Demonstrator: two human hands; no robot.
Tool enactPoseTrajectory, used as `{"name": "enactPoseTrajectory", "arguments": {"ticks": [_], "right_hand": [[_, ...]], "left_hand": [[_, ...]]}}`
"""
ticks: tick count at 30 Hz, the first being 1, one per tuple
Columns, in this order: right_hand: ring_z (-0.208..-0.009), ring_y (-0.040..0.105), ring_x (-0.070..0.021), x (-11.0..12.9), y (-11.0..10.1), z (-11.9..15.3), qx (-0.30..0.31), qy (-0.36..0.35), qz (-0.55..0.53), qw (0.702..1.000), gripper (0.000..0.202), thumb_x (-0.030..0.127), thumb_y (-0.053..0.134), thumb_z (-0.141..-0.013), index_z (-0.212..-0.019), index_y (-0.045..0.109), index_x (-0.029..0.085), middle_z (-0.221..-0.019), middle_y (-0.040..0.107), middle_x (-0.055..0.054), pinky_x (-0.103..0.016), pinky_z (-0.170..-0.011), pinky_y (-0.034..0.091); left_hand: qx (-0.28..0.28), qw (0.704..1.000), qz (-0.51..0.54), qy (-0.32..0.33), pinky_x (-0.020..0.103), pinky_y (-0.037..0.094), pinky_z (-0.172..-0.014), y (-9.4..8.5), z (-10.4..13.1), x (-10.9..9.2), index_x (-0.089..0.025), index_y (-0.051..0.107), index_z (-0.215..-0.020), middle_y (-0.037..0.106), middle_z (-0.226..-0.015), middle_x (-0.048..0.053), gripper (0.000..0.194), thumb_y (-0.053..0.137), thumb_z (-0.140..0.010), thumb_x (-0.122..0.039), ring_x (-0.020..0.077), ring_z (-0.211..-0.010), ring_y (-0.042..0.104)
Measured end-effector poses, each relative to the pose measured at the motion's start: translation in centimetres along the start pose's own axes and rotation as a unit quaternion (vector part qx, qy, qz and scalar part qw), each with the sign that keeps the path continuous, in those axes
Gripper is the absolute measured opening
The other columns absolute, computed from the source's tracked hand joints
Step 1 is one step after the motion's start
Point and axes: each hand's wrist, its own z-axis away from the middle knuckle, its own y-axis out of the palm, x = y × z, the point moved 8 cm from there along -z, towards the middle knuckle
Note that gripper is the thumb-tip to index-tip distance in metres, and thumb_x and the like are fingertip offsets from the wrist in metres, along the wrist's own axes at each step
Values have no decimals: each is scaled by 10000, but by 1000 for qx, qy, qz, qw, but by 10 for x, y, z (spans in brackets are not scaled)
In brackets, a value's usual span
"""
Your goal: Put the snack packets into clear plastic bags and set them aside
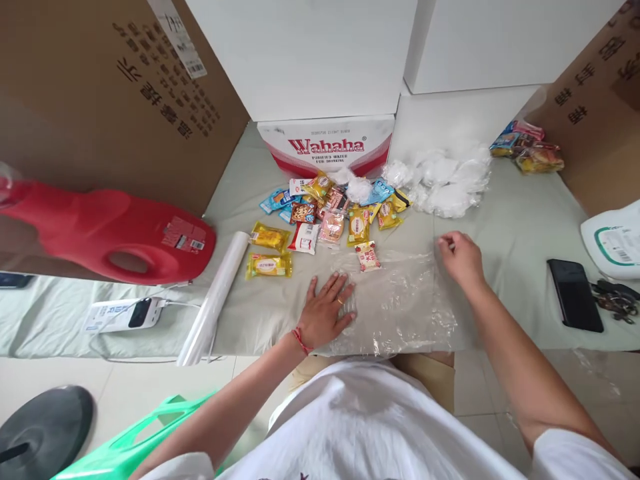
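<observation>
A sheet of clear plastic film point(400, 303) lies spread on the cloth-covered table in front of me. My left hand point(327, 310) rests flat on its left part, fingers spread, holding nothing. Near the film's upper right edge is my right hand point(460, 260), fingers curled together; whatever they may hold is too small to make out. A small cream and red packet point(368, 257) sits at the film's top edge. Beyond it is a pile of wrapped snacks point(333, 227), with two yellow packets point(269, 265) at its left. The film roll point(215, 297) lies slanted left of my left hand.
A Wahaha box point(330, 145) stands behind the snacks, beside crumpled clear plastic point(445, 180). Red jug point(120, 233) and power bank point(123, 315) are at left. On the right are a bagged snack bundle point(530, 148), a phone point(575, 295), keys point(617, 300) and a white bottle point(615, 243).
</observation>
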Motion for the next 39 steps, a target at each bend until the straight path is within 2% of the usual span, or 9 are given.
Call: {"name": "enactPoseTrajectory", "arguments": {"ticks": [6, 10, 14, 20, 23, 28, 31, 34, 39], "right_hand": [[-1079, 648, -303, 80, 49, -98, 106, -134, 128, 977, 592, 247, 560, -872, -1464, 541, 256, -1449, 560, -128, -381, -862, 511], [-1064, 649, -330, 97, 80, -121, 171, -144, 175, 959, 634, 352, 604, -887, -1503, 503, 246, -1395, 588, -168, -394, -840, 524], [-1072, 654, -325, 78, 52, -95, 119, -138, 171, 968, 511, 341, 523, -932, -1433, 573, 250, -1360, 613, -153, -408, -855, 530], [-880, 699, -230, 70, -34, 15, 58, -188, 22, 980, 600, 306, 612, -889, -1479, 504, 286, -1370, 647, -86, -365, -763, 570], [-815, 706, -179, 94, -29, 75, 153, -240, -57, 957, 573, 289, 590, -935, -1496, 482, 337, -1428, 621, -62, -309, -659, 571], [-1197, 674, -228, 116, 35, 132, 288, -309, -20, 906, 615, 170, 490, -956, -1546, 443, 337, -1566, 508, -48, -372, -892, 596], [-1203, 674, -254, 107, 58, 136, 351, -303, 27, 886, 656, 208, 518, -957, -1589, 388, 320, -1642, 401, -71, -419, -936, 584], [-1294, 617, -268, 110, 50, 123, 383, -322, -27, 865, 590, 398, 606, -957, -1531, 487, 330, -1659, 370, -61, -399, -978, 561], [-1041, 677, -265, 129, 19, 25, 172, -223, -24, 959, 388, 422, 421, -1030, -1158, 734, 233, -1149, 738, -99, -402, -922, 533]], "left_hand": [[4, 999, -52, -5, 723, 3, -1215, 6, 6, -11, -317, 384, -1597, 211, -1717, 137, 740, 538, -939, -618, 419, -1578, 194], [6, 999, -53, -3, 722, -9, -1213, 7, 8, -12, -333, 361, -1605, 191, -1723, 131, 792, 516, -919, -696, 422, -1580, 182], [19, 999, -41, 7, 715, -51, -1213, 8, 9, -9, -336, 336, -1614, 188, -1723, 129, 853, 517, -890, -747, 413, -1585, 172], [48, 999, -18, 17, 730, -79, -1202, 8, 9, -7, -329, 297, -1628, 139, -1733, 128, 975, 546, -821, -818, 413, -1593, 129], [57, 998, -13, 22, 733, -88, -1201, 10, 9, -5, -315, 277, -1636, 130, -1733, 131, 1028, 549, -797, -843, 423, -1589, 135], [71, 997, 3, 23, 731, -113, -1193, 11, 14, 0, -300, 259, -1641, 104, -1731, 152, 1093, 555, -763, -880, 426, -1588, 139], [66, 998, 8, -1, 735, -133, -1182, 9, 23, 8, -302, 279, -1634, 109, -1727, 159, 1087, 542, -760, -893, 426, -1587, 147], [66, 998, 4, -18, 733, -147, -1179, 7, 32, 14, -294, 322, -1622, 138, -1719, 169, 1076, 543, -758, -896, 432, -1578, 180], [56, 998, -3, -16, 714, -127, -1198, 5, 37, 17, -286, 327, -1622, 165, -1714, 173, 1106, 558, -735, -904, 434, -1570, 210]]}}
